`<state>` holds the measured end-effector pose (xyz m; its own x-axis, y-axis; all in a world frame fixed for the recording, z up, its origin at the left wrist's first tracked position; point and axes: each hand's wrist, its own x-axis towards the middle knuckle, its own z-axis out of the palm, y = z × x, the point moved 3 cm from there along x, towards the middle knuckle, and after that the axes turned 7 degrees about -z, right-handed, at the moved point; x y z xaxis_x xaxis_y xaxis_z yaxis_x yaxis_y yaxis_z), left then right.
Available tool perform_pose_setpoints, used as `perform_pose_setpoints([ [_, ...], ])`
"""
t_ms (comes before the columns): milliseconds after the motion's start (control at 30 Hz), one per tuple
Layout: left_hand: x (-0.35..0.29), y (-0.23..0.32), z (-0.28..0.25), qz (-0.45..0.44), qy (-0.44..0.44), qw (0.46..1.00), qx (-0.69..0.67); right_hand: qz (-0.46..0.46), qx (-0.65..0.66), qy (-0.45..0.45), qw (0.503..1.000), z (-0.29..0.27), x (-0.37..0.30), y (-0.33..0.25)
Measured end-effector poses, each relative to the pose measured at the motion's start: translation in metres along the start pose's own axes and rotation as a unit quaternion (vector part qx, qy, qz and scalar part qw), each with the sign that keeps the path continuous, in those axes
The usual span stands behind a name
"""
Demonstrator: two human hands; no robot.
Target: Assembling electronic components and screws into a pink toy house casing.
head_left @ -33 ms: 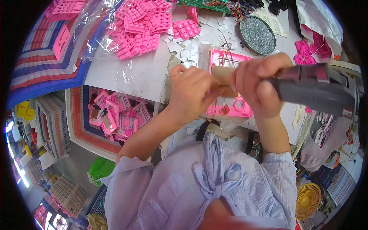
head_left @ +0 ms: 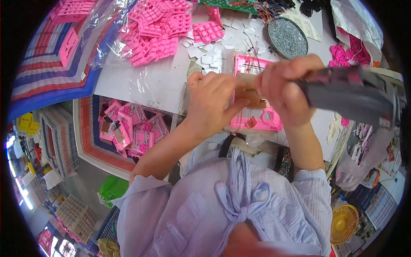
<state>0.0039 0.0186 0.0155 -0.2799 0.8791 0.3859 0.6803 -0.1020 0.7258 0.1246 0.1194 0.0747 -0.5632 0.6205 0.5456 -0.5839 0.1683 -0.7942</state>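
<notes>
Casing (head_left: 275, 125), pink and rectangular, lies on the worktop (head_left: 141, 83) beneath both hands, a brown board (head_left: 255, 103) across it. Left hand (head_left: 212, 96) bends its fingers by the board's left side; I cannot tell whether they pinch it. Right hand (head_left: 291, 88) has its fingers closed around a blurred dark grey handheld tool (head_left: 351, 98). Compared with the earlier frame, that hand sits slightly further up, exposing more board. Pink keypads (head_left: 154, 34) lie heaped beyond.

Right fingers (head_left: 274, 83) around a dark tool (head_left: 351, 98), left fingers (head_left: 219, 85) at a brown board (head_left: 257, 103) inside pink case (head_left: 273, 125)
</notes>
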Motion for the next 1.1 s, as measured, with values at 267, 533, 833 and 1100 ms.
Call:
perform_pose_setpoints([
  [267, -0.033, -0.005, -0.009, 0.015, -0.056, 0.998, 0.024, 0.021, -0.079, -0.008, 0.997, -0.008, 0.0, 0.038],
  [533, -0.037, 0.022, 0.0, 0.03, -0.128, 0.991, 0.017, -0.035, -0.236, -0.065, 0.969, 0.001, 0.0, 0.037],
  [833, -0.028, 0.035, 0.024, 0.034, -0.167, 0.98, 0.106, -0.019, -0.024, 0.011, 0.999, -0.035, 0.009, 0.018],
  [1100, -0.014, 0.021, 0.007, 0.028, -0.243, 0.967, 0.068, 0.231, -0.24, -0.031, 0.942, -0.06, -0.041, -0.001],
])
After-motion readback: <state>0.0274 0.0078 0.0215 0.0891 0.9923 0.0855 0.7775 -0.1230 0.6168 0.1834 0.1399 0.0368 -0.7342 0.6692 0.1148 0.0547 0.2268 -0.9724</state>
